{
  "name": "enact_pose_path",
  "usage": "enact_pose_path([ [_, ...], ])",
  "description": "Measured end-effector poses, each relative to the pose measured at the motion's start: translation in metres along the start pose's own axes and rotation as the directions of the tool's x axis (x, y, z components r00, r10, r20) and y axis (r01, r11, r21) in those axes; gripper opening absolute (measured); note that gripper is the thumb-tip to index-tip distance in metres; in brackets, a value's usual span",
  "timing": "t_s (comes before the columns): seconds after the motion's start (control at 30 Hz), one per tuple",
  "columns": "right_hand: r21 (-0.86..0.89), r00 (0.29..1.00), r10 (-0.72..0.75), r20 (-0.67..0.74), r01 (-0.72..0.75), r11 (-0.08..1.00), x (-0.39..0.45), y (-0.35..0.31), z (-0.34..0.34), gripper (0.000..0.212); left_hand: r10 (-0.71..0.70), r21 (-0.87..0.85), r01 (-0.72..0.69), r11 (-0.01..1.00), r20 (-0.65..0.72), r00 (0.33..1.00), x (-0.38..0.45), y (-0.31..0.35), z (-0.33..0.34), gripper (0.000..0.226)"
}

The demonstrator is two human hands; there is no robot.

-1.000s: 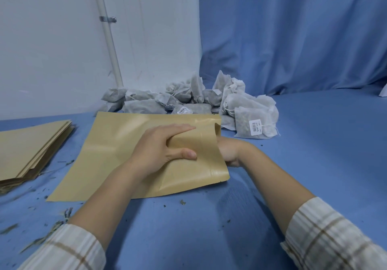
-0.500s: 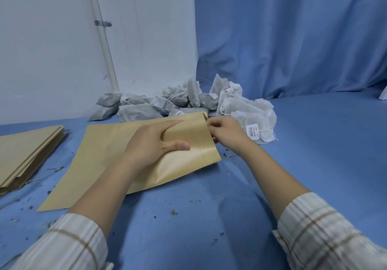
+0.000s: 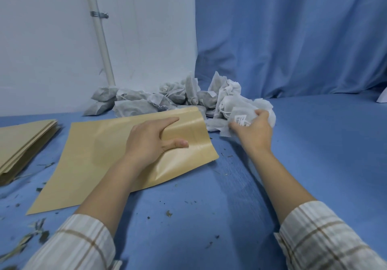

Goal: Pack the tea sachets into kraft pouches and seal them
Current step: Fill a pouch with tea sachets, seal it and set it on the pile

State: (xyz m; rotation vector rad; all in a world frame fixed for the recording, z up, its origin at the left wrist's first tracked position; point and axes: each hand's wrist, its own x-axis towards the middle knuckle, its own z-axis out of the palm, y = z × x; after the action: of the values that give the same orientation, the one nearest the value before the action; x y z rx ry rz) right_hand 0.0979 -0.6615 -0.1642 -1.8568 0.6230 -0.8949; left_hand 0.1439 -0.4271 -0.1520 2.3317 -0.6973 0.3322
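My left hand (image 3: 152, 141) holds the kraft pouch (image 3: 100, 156) near its open right end, fingers (image 3: 167, 122) on top and thumb underneath the upper layer, pinching it so the mouth stays slightly lifted. My right hand (image 3: 254, 131) is over at the near right edge of the sachet pile (image 3: 167, 100), fingers curled round a white labelled sachet (image 3: 240, 118).

What worries me: the sachets lie tangled with their strings, so lifting this one may drag a neighbour along or scatter the heap. The pouch mouth is only barely parted; if my left pinch slackens it will close flat and the sachet will jam at the lip or crease the seal strip. Loose tea crumbs could also get into the seal.

The tabletop (image 3: 314, 154) is covered in blue cloth, littered with dark leaf bits. A stack of spare pouches (image 3: 23, 144) sits far left. Behind are a white wall with a pipe (image 3: 100, 45) and a blue curtain (image 3: 293, 35).
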Motion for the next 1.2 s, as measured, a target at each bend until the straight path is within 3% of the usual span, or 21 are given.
enact_pose_path([
  [0.1, 0.278, 0.95, 0.007, 0.313, -0.099, 0.955, -0.012, -0.007, 0.005, 0.037, -0.005, -0.017, 0.004, 1.0, -0.005, 1.0, 0.0, 0.0, -0.001, 0.082],
  [0.2, 0.43, 0.818, -0.115, 0.564, -0.172, 0.886, -0.009, -0.015, -0.007, 0.026, -0.017, -0.068, 0.017, 0.998, -0.002, 1.0, -0.001, 0.003, -0.003, 0.08],
  [0.27, 0.313, 0.773, -0.091, 0.628, -0.143, 0.939, -0.025, -0.028, 0.008, 0.021, 0.005, -0.169, 0.006, 0.986, 0.067, 0.998, -0.001, 0.013, -0.002, 0.075],
  [0.3, 0.01, 0.847, 0.042, 0.531, -0.056, 0.998, -0.029, -0.036, 0.035, 0.018, 0.042, -0.192, -0.019, 0.981, 0.116, 0.992, -0.001, 0.019, 0.001, 0.074],
  [0.33, -0.081, 0.828, 0.088, 0.554, -0.051, 0.995, -0.036, -0.035, 0.048, 0.021, 0.089, -0.184, -0.059, 0.981, 0.163, 0.982, -0.002, 0.025, 0.005, 0.075],
  [0.4, -0.321, 0.921, 0.137, 0.365, -0.014, 0.947, -0.064, -0.055, 0.07, 0.027, 0.162, -0.121, -0.139, 0.983, 0.209, 0.964, -0.003, 0.031, 0.011, 0.081],
  [0.43, -0.306, 0.788, 0.275, 0.551, -0.116, 0.945, -0.062, -0.057, 0.06, 0.025, 0.167, -0.114, -0.145, 0.983, 0.211, 0.963, -0.004, 0.031, 0.011, 0.083],
  [0.47, -0.374, 0.633, 0.335, 0.698, -0.076, 0.924, -0.051, -0.042, 0.041, 0.02, 0.159, -0.126, -0.135, 0.983, 0.209, 0.965, -0.004, 0.028, 0.011, 0.082],
  [0.5, -0.254, 0.599, 0.2, 0.775, 0.006, 0.967, -0.049, -0.035, 0.028, 0.017, 0.146, -0.141, -0.118, 0.983, 0.205, 0.968, -0.004, 0.025, 0.009, 0.082],
  [0.53, -0.034, 0.464, 0.113, 0.879, -0.176, 0.984, -0.034, -0.036, 0.01, 0.016, 0.131, -0.149, -0.102, 0.984, 0.203, 0.97, -0.004, 0.023, 0.008, 0.082],
  [0.57, 0.092, 0.454, 0.039, 0.89, -0.263, 0.96, -0.022, -0.027, -0.001, 0.017, 0.118, -0.148, -0.089, 0.985, 0.2, 0.973, -0.003, 0.022, 0.007, 0.082],
  [0.6, 0.167, 0.509, 0.024, 0.861, -0.328, 0.93, -0.013, -0.022, -0.003, 0.019, 0.107, -0.139, -0.082, 0.987, 0.191, 0.976, -0.003, 0.021, 0.007, 0.082],
  [0.67, 0.251, 0.677, -0.054, 0.734, -0.196, 0.948, -0.011, -0.018, 0.012, 0.022, 0.084, -0.104, -0.068, 0.992, 0.161, 0.983, -0.001, 0.019, 0.005, 0.084],
  [0.73, 0.128, 0.89, -0.117, 0.442, 0.067, 0.99, -0.002, -0.003, 0.02, 0.018, 0.04, -0.074, -0.031, 0.997, 0.125, 0.991, 0.0, 0.015, 0.002, 0.085],
  [0.77, -0.057, 0.936, -0.167, 0.309, 0.193, 0.979, 0.005, 0.002, 0.018, 0.02, 0.016, -0.06, -0.01, 0.998, 0.106, 0.994, 0.0, 0.011, 0.0, 0.084],
  [0.8, -0.249, 0.929, -0.231, 0.288, 0.306, 0.919, 0.012, 0.005, 0.015, 0.025, -0.007, -0.041, 0.011, 0.999, 0.087, 0.996, 0.001, 0.008, -0.002, 0.082],
  [0.83, -0.397, 0.892, -0.261, 0.369, 0.405, 0.824, 0.014, 0.01, 0.018, 0.029, -0.028, -0.022, 0.03, 0.999, 0.069, 0.997, 0.001, 0.004, -0.003, 0.08],
  [0.93, -0.58, 0.811, -0.092, 0.577, 0.487, 0.653, 0.009, 0.019, 0.026, 0.037, -0.054, 0.004, 0.054, 0.999, 0.031, 0.998, 0.001, -0.001, -0.006, 0.075],
  [1.0, -0.616, 0.835, -0.098, 0.541, 0.473, 0.63, 0.009, 0.018, 0.027, 0.038, -0.065, -0.001, 0.065, 0.998, 0.033, 0.997, 0.001, -0.002, -0.006, 0.076],
  [1.1, -0.604, 0.911, -0.19, 0.366, 0.388, 0.696, 0.013, 0.013, 0.026, 0.041, -0.073, -0.008, 0.073, 0.997, 0.041, 0.996, 0.001, -0.002, -0.007, 0.076],
  [1.2, -0.666, 0.911, -0.108, 0.399, 0.369, 0.649, 0.013, 0.01, 0.023, 0.051, -0.077, -0.003, 0.077, 0.997, 0.05, 0.996, 0.0, -0.001, -0.007, 0.076],
])
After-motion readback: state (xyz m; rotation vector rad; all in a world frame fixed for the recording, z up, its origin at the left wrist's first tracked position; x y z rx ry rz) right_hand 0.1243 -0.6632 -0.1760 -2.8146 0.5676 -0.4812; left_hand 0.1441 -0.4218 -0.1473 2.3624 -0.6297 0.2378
